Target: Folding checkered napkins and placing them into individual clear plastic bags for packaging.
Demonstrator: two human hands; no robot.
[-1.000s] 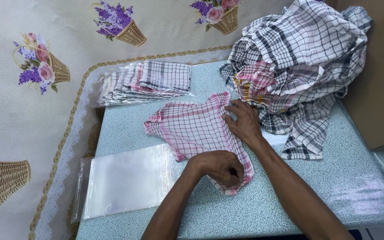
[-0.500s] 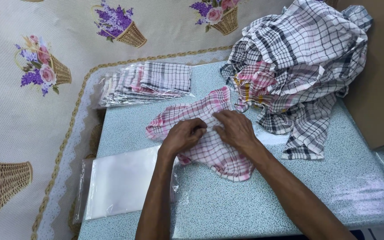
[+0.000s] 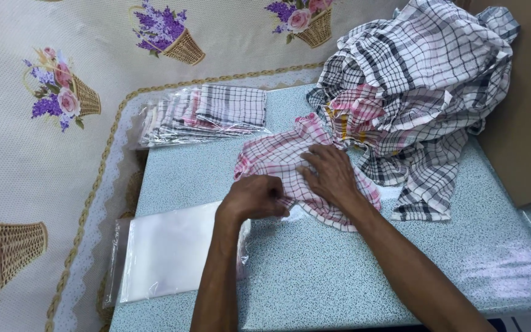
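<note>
A pink-and-white checked cloth (image 3: 278, 157) lies partly folded on the speckled blue table (image 3: 339, 276). My left hand (image 3: 254, 197) is closed on the cloth's near left edge, fingers curled into the fabric. My right hand (image 3: 332, 175) presses flat on the cloth's middle, fingers spread. Just right of it rises a heap of black-and-white and pink checked cloths (image 3: 413, 92).
A stack of clear plastic bags (image 3: 167, 258) lies at the table's near left edge. Several bagged folded cloths (image 3: 207, 114) lie at the far left. A cream floral covering with basket prints (image 3: 44, 123) spreads to the left. A brown panel (image 3: 523, 123) stands at right.
My left hand moved from the cloth's near corner up over its middle, then drew back to the near left edge, folding the fabric. My right hand shifted slightly toward me.
</note>
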